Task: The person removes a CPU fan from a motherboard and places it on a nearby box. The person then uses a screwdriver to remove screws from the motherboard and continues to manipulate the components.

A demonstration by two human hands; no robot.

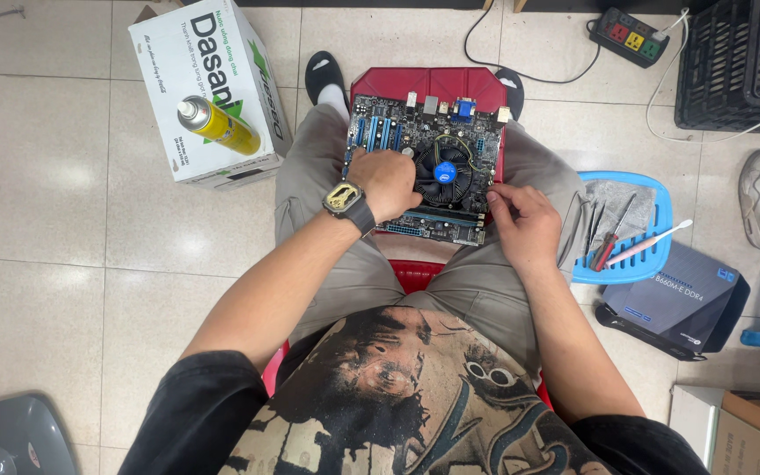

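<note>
A computer motherboard (398, 123) with blue slots lies across my knees, over a red stool (428, 85). A black round cooler fan (444, 171) with a blue centre sits on the board. My left hand (384, 182), with a wristwatch on the wrist, rests on the board just left of the fan, fingers curled against the fan's edge. My right hand (521, 224) pinches the board's near right corner. Whether either hand holds a small part is hidden by the fingers.
A white cardboard box (182, 66) with a yellow spray can (217, 125) on top stands to the left. To the right, a blue stool (653, 255) carries a cloth, screwdriver, tweezers and toothbrush, beside a dark flat box (675, 303). A power strip (631, 35) and black crate (741, 62) are behind.
</note>
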